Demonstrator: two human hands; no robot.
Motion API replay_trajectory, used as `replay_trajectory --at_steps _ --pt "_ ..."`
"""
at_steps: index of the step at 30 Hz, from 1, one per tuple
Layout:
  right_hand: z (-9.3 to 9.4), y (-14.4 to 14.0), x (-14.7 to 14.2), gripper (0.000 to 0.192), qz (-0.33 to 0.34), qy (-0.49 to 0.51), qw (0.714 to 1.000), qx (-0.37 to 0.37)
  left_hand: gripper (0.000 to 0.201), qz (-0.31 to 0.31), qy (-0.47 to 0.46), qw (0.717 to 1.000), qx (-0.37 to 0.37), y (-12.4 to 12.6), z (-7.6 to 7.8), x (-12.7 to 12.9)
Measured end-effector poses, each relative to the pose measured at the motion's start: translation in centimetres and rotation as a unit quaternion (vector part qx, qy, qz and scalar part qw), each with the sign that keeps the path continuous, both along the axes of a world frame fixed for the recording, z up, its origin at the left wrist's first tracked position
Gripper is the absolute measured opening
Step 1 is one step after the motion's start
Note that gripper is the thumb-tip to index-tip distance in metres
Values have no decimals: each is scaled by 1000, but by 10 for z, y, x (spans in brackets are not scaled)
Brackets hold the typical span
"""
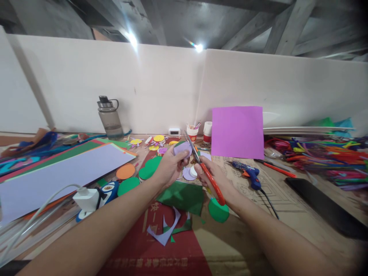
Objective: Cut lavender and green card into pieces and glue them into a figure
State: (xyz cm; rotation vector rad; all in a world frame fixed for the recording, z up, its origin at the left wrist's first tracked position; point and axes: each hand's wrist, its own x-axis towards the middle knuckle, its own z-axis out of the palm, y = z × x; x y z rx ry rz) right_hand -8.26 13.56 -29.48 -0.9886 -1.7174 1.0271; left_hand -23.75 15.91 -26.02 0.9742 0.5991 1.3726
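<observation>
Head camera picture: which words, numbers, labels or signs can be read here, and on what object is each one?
No text can be read with certainty.
Red mat: pale characters printed along its near edge and centre, too blurred to read.
Small white clock: its display is too small.
Red-and-white cups: print too small.
Cardboard: line drawings, no legible words.

Even indoor lighting, wide-angle view with edge distortion.
Two ceiling lamps (199, 47) flare with streaked glare above the pale wall (161, 84), which is evenly lit. Shadows on the table (287, 199) are soft and faint. The centre is sharp; the corners darken, blur and bend outward, most visibly at the lower right.
</observation>
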Motion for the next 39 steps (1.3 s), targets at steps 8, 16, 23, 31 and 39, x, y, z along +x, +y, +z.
replay_trajectory --at_steps 8,16,23,31,39 --pt "9 -3 2 24 9 -18 1000 4 35 -21 24 999 -1 6 0 -7" --pt "8 1 4 25 7 -33 999 16 36 -37 32 999 4 5 -3 -6" --pt "7 1 7 24 19 -26 999 8 33 -68 60 996 15 6 2 -11" --pt "8 -2 7 29 19 -15 1000 -3 35 -66 72 995 0 11 3 -16" --pt "17 -5 6 27 7 -53 999 6 35 -24 55 998 -3 11 -1 -12"
